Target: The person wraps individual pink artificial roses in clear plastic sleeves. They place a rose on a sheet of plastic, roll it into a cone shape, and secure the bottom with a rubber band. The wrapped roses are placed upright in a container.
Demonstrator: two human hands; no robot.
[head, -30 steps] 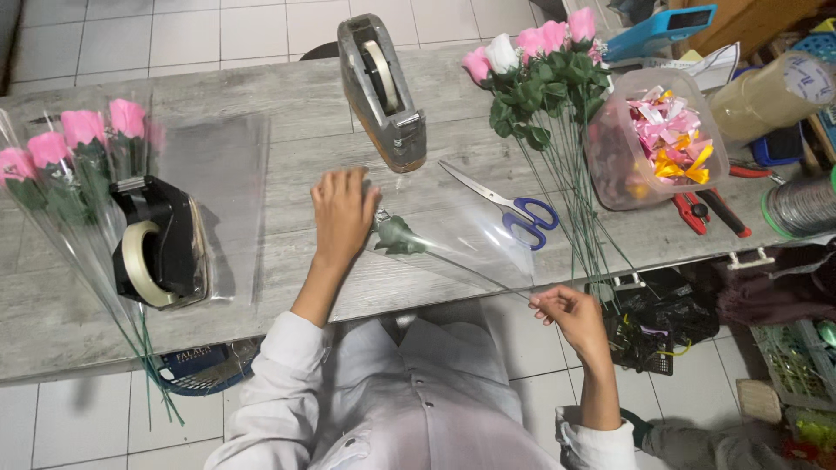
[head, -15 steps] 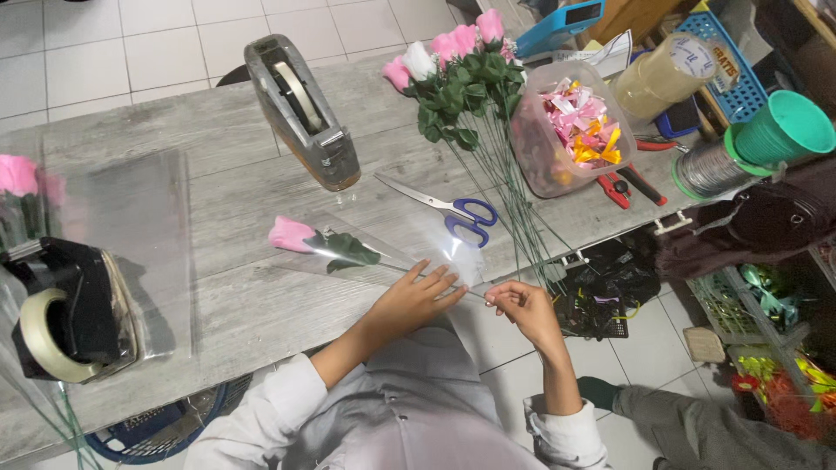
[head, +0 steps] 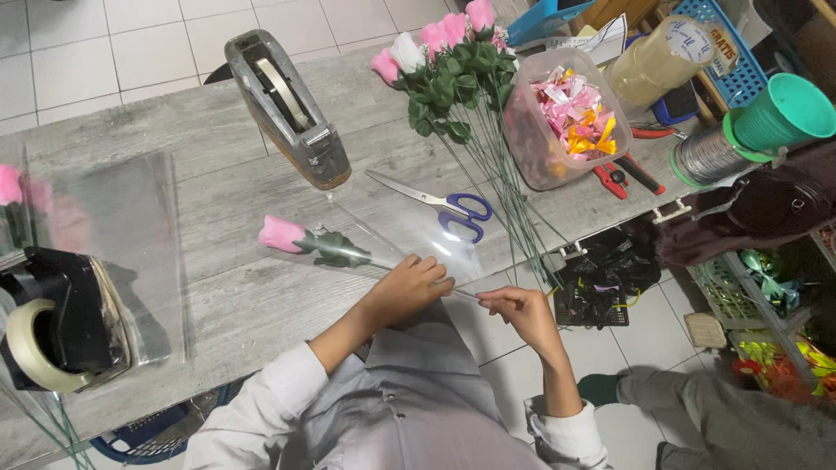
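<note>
left hand (head: 409, 287) on rose (head: 283, 234) stem; right hand (head: 518, 309) pinching stem end; scissors (head: 444, 207) beside

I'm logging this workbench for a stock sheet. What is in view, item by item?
Single rose: one, pink, lying on the table in front of the person, inside a clear sleeve.
Rose bunch: several, pink and one white, table's far side.
Scissors: one, blue handles, beside the sleeve.
Grey tape dispenser: one, table's far side.
Black tape dispenser: one, left edge.
Clear tub: one, holding pink and yellow pieces, right of the bunch.
Table: one, grey wood.
Left hand: on the sleeve's lower end.
Right hand: pinching the stem end.
</note>
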